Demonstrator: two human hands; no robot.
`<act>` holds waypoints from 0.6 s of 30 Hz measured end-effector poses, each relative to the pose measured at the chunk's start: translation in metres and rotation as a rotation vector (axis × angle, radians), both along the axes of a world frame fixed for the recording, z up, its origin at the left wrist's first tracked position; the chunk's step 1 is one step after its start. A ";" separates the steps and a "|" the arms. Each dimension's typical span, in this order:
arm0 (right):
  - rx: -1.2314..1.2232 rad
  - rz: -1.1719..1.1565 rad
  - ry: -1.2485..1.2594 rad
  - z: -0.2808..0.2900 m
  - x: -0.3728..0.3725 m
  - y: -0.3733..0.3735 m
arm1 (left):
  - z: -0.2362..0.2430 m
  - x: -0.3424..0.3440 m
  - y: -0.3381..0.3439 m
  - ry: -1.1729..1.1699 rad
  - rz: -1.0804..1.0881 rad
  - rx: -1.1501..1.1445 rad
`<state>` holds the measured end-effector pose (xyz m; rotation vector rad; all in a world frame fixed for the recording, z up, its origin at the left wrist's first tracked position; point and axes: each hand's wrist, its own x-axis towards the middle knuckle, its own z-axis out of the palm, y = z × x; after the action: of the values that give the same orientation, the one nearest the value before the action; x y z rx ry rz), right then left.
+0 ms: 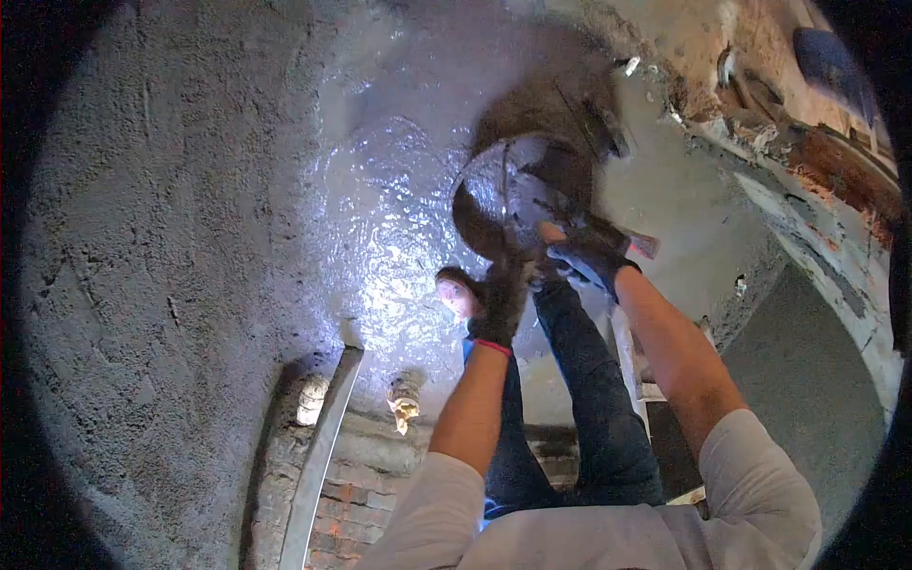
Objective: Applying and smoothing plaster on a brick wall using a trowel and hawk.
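My left hand (pixel 503 296), in a dark glove with a red cuff edge, is closed at the near rim of a round, dark bucket (pixel 483 195). The bucket is tilted, so its wet grey inside shows. Just to the right, my gloved right hand (pixel 591 255) is closed around a hand tool. A tan, wooden-looking piece shows at its left side, and a reddish end (pixel 644 246) sticks out on its right. The tool's working end cannot be made out against the bucket. Both hands are close together in front of my legs.
Wet, shiny grey mortar (pixel 380 218) spreads beneath the bucket. A rough grey surface (pixel 171 237) fills the left. A long straight bar (pixel 323 456) and bricks (pixel 356 513) lie at lower left. Broken brick edging (pixel 836 171) runs along the right. My shoe (pixel 456 296) is beside my left hand.
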<state>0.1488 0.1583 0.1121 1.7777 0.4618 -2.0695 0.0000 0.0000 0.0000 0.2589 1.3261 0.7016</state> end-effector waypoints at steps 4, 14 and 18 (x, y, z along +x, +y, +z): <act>0.140 -0.098 -0.017 0.056 -0.003 0.017 | 0.031 -0.016 0.060 0.517 -0.218 0.475; 0.090 -0.493 0.164 0.097 -0.040 -0.014 | 0.102 -0.124 0.176 1.107 -0.823 1.125; 0.070 -0.582 0.157 0.102 -0.034 -0.023 | 0.072 -0.175 0.203 0.885 -1.030 0.565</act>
<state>0.1148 0.1357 0.2144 1.9667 0.0495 -2.6201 -0.1748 0.2028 0.0719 1.7200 1.5100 0.0078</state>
